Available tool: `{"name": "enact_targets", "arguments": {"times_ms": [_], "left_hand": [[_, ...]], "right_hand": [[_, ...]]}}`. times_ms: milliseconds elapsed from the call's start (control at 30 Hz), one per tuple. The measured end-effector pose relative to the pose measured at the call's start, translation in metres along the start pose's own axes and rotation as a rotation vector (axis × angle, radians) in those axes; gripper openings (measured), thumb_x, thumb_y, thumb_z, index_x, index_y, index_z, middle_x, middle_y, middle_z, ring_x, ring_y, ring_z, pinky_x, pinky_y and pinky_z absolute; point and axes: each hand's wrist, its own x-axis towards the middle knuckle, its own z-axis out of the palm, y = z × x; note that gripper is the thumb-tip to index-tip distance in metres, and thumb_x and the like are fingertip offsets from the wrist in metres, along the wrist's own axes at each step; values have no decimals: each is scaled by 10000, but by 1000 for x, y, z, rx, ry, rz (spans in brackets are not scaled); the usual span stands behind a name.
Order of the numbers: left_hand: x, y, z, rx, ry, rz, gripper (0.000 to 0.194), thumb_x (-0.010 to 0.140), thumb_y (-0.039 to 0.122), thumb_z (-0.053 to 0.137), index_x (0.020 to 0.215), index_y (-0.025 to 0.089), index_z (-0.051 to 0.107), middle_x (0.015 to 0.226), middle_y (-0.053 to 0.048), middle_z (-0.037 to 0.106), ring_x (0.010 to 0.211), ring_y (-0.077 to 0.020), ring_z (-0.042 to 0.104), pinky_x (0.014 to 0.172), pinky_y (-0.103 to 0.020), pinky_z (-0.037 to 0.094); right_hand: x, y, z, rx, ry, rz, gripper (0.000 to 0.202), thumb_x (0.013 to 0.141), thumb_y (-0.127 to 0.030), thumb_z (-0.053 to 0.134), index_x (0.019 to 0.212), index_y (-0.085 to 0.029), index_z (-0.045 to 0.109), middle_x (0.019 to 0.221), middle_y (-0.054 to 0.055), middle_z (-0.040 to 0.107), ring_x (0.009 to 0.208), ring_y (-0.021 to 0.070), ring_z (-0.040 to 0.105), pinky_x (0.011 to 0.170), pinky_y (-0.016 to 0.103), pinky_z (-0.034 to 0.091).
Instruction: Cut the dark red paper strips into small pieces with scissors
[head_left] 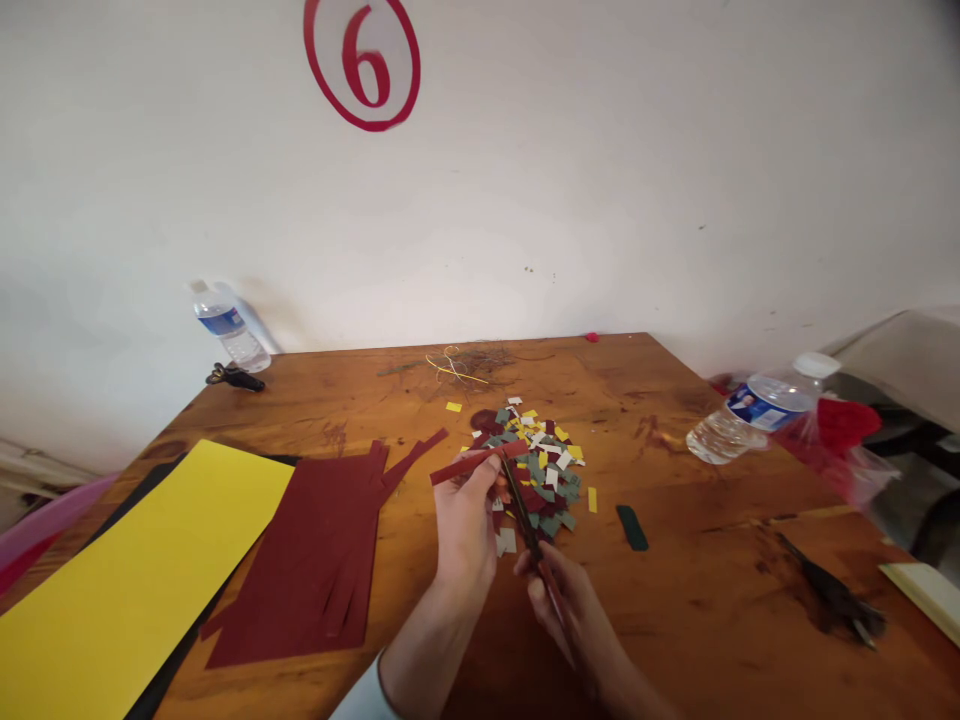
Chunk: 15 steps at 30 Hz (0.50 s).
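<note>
My left hand point(466, 515) pinches a narrow dark red paper strip point(466, 464) that slants up to the right. Wrapped round the handles of dark scissors point(527, 520), my right hand point(564, 600) is closed. The scissor blades point up and meet the strip near its right part, just beside my left fingertips. Under and behind them lies a pile of small cut paper pieces point(551, 465), in dark red, grey-green, yellow and white. Left of my hands, a dark red sheet point(300, 560) has several cut strips on it.
A yellow sheet point(150, 570) overlaps black paper at the left. Bottles stand at the back left point(232, 325) and right point(765, 410). Thin wires point(465, 365) lie at the back, a dark green piece point(632, 528) at centre right, a dark tool point(832, 590) farther right.
</note>
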Motion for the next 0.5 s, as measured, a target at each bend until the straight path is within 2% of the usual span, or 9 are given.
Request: {"name": "enact_targets", "arguments": {"times_ms": [167, 500], "left_hand": [[0, -1, -1, 9, -7, 4, 301, 512, 300, 876, 665, 169, 652, 529, 34, 584, 468, -83, 489, 471, -213, 392], [-1, 0, 1, 29, 0, 3, 301, 516, 308, 862, 653, 175, 629, 528, 42, 570, 472, -79, 483, 462, -201, 382]], "right_hand": [[-3, 5, -2, 93, -41, 67, 582, 865, -805, 627, 780, -234, 558, 590, -73, 336, 525, 116, 282, 455, 241, 220], [-3, 13, -5, 8, -40, 119, 403, 833, -599, 724, 772, -237, 558, 568, -89, 309, 497, 103, 271, 444, 237, 211]]}}
